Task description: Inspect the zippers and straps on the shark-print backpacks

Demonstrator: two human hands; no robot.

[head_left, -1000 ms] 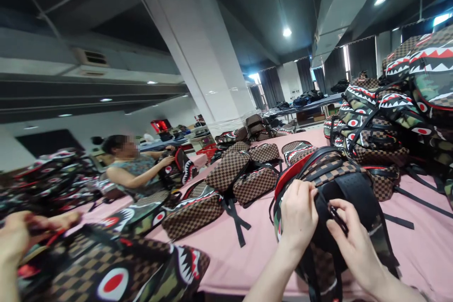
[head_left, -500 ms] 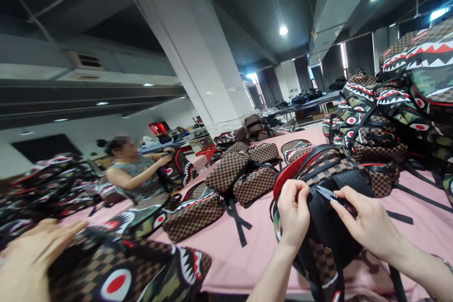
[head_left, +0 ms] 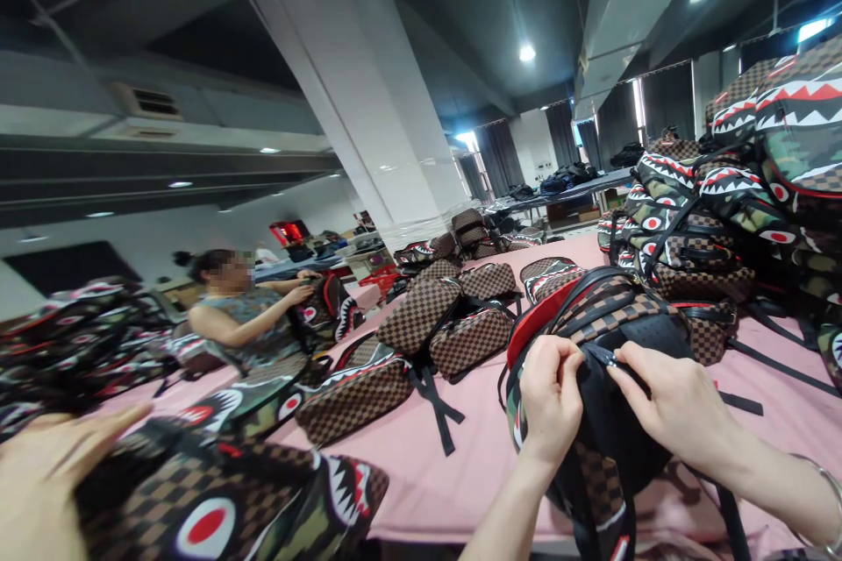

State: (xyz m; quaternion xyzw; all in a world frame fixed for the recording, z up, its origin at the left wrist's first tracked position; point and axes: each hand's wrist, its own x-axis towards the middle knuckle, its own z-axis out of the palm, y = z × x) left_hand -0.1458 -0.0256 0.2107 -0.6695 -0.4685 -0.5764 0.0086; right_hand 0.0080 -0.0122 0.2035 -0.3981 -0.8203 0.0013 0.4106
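A brown checked backpack (head_left: 615, 305) with a black back panel and red-lined edge lies in front of me on the pink table. My left hand (head_left: 551, 393) is closed in a pinch at the upper edge of its black panel. What the fingertips hold is too small to make out. My right hand (head_left: 677, 394) grips small thread snips (head_left: 600, 354) between thumb and fingers. Their blades point left, close to my left fingertips and against the black fabric. Black straps hang from the bag toward the table's front edge.
Checked bags (head_left: 421, 316) lie across the pink table (head_left: 427, 491). A tall pile of shark-mouth backpacks (head_left: 684, 219) stands at right. Another person's hand (head_left: 59, 473) rests by a bag at lower left. A co-worker (head_left: 250, 320) handles a backpack farther back, near a white pillar (head_left: 368, 88).
The snips' blades have moved slightly inward, nearer my left fingertips, and show less. My left hand has shifted a little right. The view has turned slightly.
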